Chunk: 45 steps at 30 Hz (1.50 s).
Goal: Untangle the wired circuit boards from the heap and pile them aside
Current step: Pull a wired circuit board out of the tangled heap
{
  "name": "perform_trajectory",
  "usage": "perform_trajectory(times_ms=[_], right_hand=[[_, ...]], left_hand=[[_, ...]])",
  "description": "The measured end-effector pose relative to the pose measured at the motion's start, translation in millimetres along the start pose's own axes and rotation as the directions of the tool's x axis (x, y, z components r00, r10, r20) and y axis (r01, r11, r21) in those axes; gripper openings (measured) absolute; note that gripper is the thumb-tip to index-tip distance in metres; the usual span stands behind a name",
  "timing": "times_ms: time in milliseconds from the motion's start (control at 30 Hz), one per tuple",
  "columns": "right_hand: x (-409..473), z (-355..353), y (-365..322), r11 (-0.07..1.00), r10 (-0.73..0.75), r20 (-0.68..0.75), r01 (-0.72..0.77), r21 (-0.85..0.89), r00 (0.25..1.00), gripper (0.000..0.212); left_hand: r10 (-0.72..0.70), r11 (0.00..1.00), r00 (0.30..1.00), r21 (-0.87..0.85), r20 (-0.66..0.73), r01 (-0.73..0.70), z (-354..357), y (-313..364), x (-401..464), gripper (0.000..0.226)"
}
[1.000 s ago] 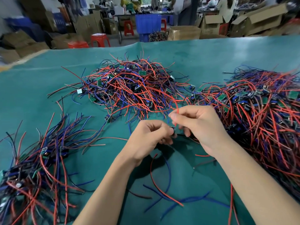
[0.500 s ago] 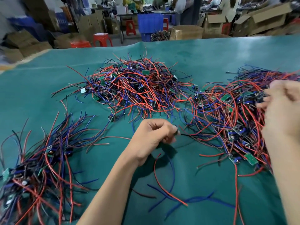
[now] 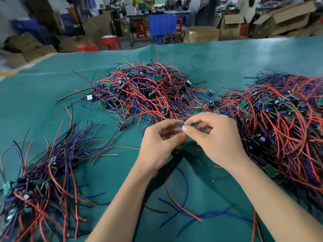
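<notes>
Three tangles of red, blue and black insulated wire lie on the teal table cover [image 3: 244, 55], a smooth, faintly glossy sheet that ripples along its far edge. Biggest is the heap on the right [image 3: 283, 123], a dense mat of thin glossy leads dotted with small green rectangular boards. Next comes the middle heap [image 3: 150, 95], rounder and domed, its boards tilted every which way. On the left sits the sorted pile [image 3: 40, 175], looser, with its wires fanning outward in long strands.

Both hands meet just in front of the middle heap. The left hand [image 3: 160, 142] has its fingers curled in toward the right hand [image 3: 215, 138], whose thumb and forefinger pinch something small and bluish, probably a wire end, though it is too blurred to be sure. Loose red and blue wires [image 3: 181, 203] curve on the cover below the wrists. No print on the boards is readable.
</notes>
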State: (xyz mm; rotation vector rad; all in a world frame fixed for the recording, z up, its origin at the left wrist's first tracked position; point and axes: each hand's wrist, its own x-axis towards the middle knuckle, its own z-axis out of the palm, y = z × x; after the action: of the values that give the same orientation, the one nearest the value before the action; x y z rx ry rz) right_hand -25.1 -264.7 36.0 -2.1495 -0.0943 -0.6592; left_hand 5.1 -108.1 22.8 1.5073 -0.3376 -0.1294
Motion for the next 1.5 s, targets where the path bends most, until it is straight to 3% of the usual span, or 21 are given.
perform_trajectory(times_ms=[67, 167, 267, 333, 400, 500, 600, 667, 733, 867, 967, 1167, 1267, 1400, 1500], right_hand=[[2.8, -4.8, -0.1, 0.999, -0.013, -0.092, 0.008, -0.054, 0.996, 0.008], [12.2, -29.6, 2.9, 0.973, -0.113, -0.313, 0.042, -0.227, 0.943, 0.004], [19.6, -59.6, 12.6, 0.920, -0.149, -0.441, -0.040, -0.391, 0.885, 0.014], [20.7, -69.1, 18.8, 0.867, -0.118, -0.442, -0.125, -0.483, 0.889, 0.021], [19.0, -67.7, 18.5, 0.839, -0.098, -0.412, -0.147, -0.523, 0.906, 0.024], [18.2, -48.4, 0.5, 0.861, -0.124, -0.338, -0.068, -0.504, 0.933, 0.023], [28.3, -12.9, -21.4, 0.893, -0.082, -0.043, 0.054, -0.446, 0.996, 0.026], [45.2, 11.9, -29.8, 0.906, -0.046, 0.166, 0.111, -0.407, 0.985, 0.029], [65.9, 33.3, -31.8, 0.898, 0.002, 0.284, 0.123, -0.422, 0.959, 0.033], [85.7, 64.5, -22.8, 0.849, 0.124, 0.400, 0.112, -0.517, 0.908, 0.036], [85.2, 73.7, -15.4, 0.839, 0.137, 0.362, 0.086, -0.537, 0.922, 0.028], [90.2, 59.8, -10.4, 0.849, 0.212, 0.358, 0.010, -0.528, 0.910, 0.022], [87.6, 50.3, -8.2, 0.851, 0.260, 0.351, -0.042, -0.523, 0.900, 0.016], [75.7, 30.1, -10.5, 0.910, 0.219, 0.298, -0.084, -0.406, 0.929, 0.023], [57.1, 13.6, -20.8, 0.975, 0.140, 0.154, -0.109, -0.195, 0.978, 0.027]], left_hand=[[0.042, 0.996, 0.990, 0.080, -0.136, -0.031, -0.6, -2.0, 1.7, 0.020], [0.201, 0.845, 0.918, 0.535, -0.342, 0.014, -12.5, -9.0, 5.7, 0.027], [0.147, 0.605, 0.942, 0.781, -0.303, 0.157, -14.8, -13.5, 5.1, 0.049], [0.102, 0.497, 0.967, 0.854, -0.234, 0.154, -11.2, -17.1, 4.3, 0.055], [0.081, 0.470, 0.976, 0.871, -0.203, 0.143, -10.4, -17.7, 4.9, 0.054], [0.078, 0.476, 0.973, 0.865, -0.218, 0.156, -11.6, -15.7, 6.5, 0.052], [0.097, 0.427, 0.975, 0.894, -0.199, 0.140, -8.2, -17.6, 5.4, 0.049], [0.101, 0.416, 0.975, 0.899, -0.198, 0.140, -8.2, -18.0, 4.6, 0.049], [0.097, 0.408, 0.976, 0.903, -0.193, 0.138, -8.9, -17.4, 4.8, 0.050], [0.111, 0.418, 0.974, 0.899, -0.196, 0.133, -7.9, -16.3, 5.0, 0.050], [0.127, 0.427, 0.973, 0.896, -0.194, 0.123, -8.1, -17.8, 4.7, 0.050], [0.168, 0.544, 0.961, 0.833, -0.219, 0.095, -8.1, -17.9, 4.8, 0.053], [0.203, 0.612, 0.949, 0.788, -0.240, 0.068, -8.3, -16.0, 4.7, 0.043], [0.300, 0.710, 0.921, 0.703, -0.249, -0.041, -8.5, -9.6, 4.1, 0.025], [0.219, 0.889, 0.953, 0.445, -0.208, -0.107, -3.1, -4.5, 0.6, 0.017]])
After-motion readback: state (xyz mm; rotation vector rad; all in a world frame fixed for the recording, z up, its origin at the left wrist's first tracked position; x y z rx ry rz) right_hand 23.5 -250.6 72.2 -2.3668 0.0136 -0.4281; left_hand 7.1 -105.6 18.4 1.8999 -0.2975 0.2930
